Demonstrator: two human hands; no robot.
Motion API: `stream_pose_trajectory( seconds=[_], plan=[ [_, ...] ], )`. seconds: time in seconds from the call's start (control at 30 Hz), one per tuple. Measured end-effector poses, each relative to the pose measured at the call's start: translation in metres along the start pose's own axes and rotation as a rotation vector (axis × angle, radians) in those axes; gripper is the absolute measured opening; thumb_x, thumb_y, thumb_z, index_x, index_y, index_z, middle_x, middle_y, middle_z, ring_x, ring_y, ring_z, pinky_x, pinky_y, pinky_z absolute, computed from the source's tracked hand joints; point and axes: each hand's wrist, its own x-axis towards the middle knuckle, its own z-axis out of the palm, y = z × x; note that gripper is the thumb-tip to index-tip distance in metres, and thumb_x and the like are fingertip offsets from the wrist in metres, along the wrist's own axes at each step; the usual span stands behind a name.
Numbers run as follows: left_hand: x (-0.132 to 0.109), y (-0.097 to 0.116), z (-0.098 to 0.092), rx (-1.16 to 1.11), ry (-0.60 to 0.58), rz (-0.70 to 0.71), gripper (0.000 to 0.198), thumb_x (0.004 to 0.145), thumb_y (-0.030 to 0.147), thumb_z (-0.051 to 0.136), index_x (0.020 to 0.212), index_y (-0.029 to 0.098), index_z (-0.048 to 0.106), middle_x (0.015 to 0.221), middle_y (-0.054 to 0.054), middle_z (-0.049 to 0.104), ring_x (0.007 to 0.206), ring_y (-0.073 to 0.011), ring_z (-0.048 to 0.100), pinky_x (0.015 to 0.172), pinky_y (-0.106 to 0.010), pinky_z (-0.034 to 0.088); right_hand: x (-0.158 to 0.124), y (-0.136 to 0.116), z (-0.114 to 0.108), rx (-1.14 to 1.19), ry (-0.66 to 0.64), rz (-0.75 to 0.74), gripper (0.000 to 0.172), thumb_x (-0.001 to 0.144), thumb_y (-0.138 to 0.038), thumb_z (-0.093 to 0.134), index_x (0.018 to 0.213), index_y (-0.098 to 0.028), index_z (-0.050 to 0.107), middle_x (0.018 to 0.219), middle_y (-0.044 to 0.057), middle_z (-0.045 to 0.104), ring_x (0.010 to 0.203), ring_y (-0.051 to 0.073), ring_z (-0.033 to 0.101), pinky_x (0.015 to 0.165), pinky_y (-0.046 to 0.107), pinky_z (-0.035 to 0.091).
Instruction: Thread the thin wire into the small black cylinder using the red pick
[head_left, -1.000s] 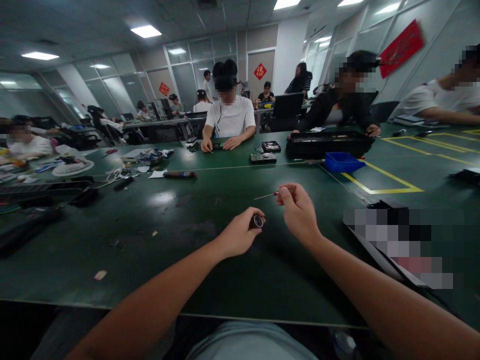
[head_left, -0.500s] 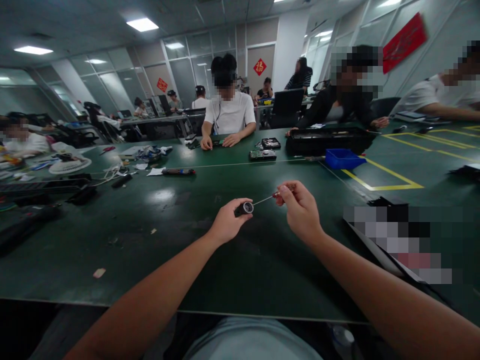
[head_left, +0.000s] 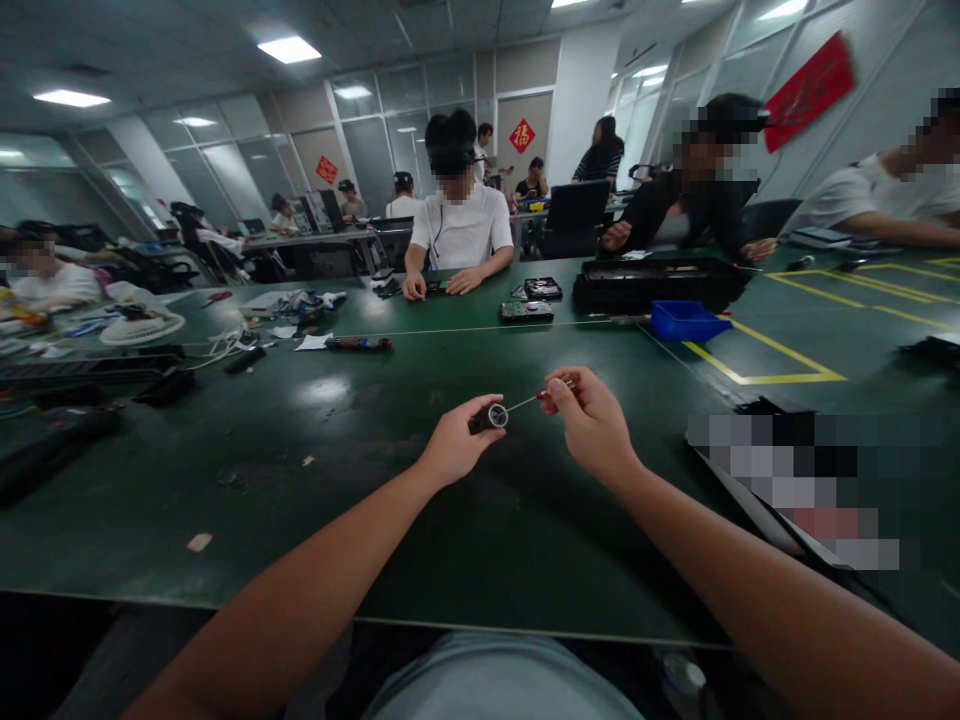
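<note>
My left hand (head_left: 459, 440) is closed around a short black cylinder (head_left: 486, 418) with a pale ring at its open end, which faces right and toward me. It looks like a small flashlight body, though I cannot be sure. Pinched by its reddish handle, a screwdriver (head_left: 529, 400) is in my right hand (head_left: 592, 420). Its thin metal shaft points left, and the tip is at or inside the cylinder's open end; how deep I cannot tell. Both hands are above the green table (head_left: 420, 540).
A dark tool-like stick (head_left: 360, 343) lies beyond my hands. Hard drives (head_left: 526, 312), a blue bin (head_left: 688, 320) and a long black housing (head_left: 660, 283) stand farther back. Clutter and a white round base (head_left: 141, 328) are at left. A co-worker (head_left: 459, 220) sits opposite.
My right hand with the screwdriver has moved slightly left, closer to the cylinder, and less of the shaft shows. The left hand has stayed nearly still.
</note>
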Motion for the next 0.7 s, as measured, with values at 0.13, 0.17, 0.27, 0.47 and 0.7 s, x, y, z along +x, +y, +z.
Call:
stream_pose_trajectory(
  seconds=[0.13, 0.17, 0.27, 0.47, 0.7],
  plan=[
    [0.001, 0.001, -0.002, 0.008, 0.014, 0.007, 0.044, 0.081, 0.015, 0.073, 0.124, 0.022, 0.066, 0.122, -0.006, 0.068, 0.113, -0.0225, 0.063, 0.106, -0.04, 0.044, -0.001, -0.002, 0.001, -0.04, 0.026, 0.004, 0.018, 0.095, -0.038, 0.051, 0.093, -0.021, 0.058, 0.076, 0.003, 0.066, 0.068, 0.017, 0.062, 0.065, 0.032, 0.048],
    [0.001, 0.0, -0.002, 0.014, 0.012, 0.018, 0.043, 0.081, 0.016, 0.073, 0.123, 0.022, 0.066, 0.123, -0.006, 0.068, 0.114, -0.0225, 0.062, 0.107, -0.04, 0.043, -0.001, -0.003, 0.0, -0.048, 0.031, 0.006, 0.019, 0.095, -0.038, 0.05, 0.092, -0.021, 0.058, 0.076, 0.003, 0.066, 0.068, 0.017, 0.062, 0.065, 0.032, 0.048],
    [0.001, -0.003, -0.003, 0.035, 0.011, 0.047, 0.043, 0.081, 0.017, 0.073, 0.123, 0.024, 0.066, 0.124, -0.005, 0.068, 0.117, -0.0227, 0.061, 0.108, -0.041, 0.042, -0.001, -0.005, -0.002, -0.093, 0.013, 0.011, 0.022, 0.094, -0.041, 0.053, 0.09, -0.021, 0.059, 0.074, 0.002, 0.066, 0.067, 0.017, 0.061, 0.064, 0.032, 0.046],
    [0.002, -0.006, -0.004, 0.035, 0.013, 0.055, 0.042, 0.081, 0.018, 0.074, 0.122, 0.025, 0.067, 0.124, -0.005, 0.068, 0.118, -0.0228, 0.061, 0.108, -0.042, 0.042, -0.002, -0.01, -0.005, -0.303, -0.001, -0.035, 0.035, 0.085, -0.05, 0.066, 0.067, -0.023, 0.053, 0.055, -0.003, 0.054, 0.05, 0.013, 0.047, 0.051, 0.029, 0.034],
    [0.002, -0.008, -0.006, 0.042, 0.003, 0.046, 0.042, 0.082, 0.019, 0.073, 0.123, 0.026, 0.067, 0.123, -0.004, 0.068, 0.116, -0.0221, 0.061, 0.106, -0.041, 0.043, -0.004, -0.01, -0.003, -0.257, -0.044, -0.067, 0.024, 0.085, -0.045, 0.066, 0.078, -0.023, 0.061, 0.065, 0.0, 0.064, 0.056, 0.015, 0.056, 0.053, 0.029, 0.04]
  ],
)
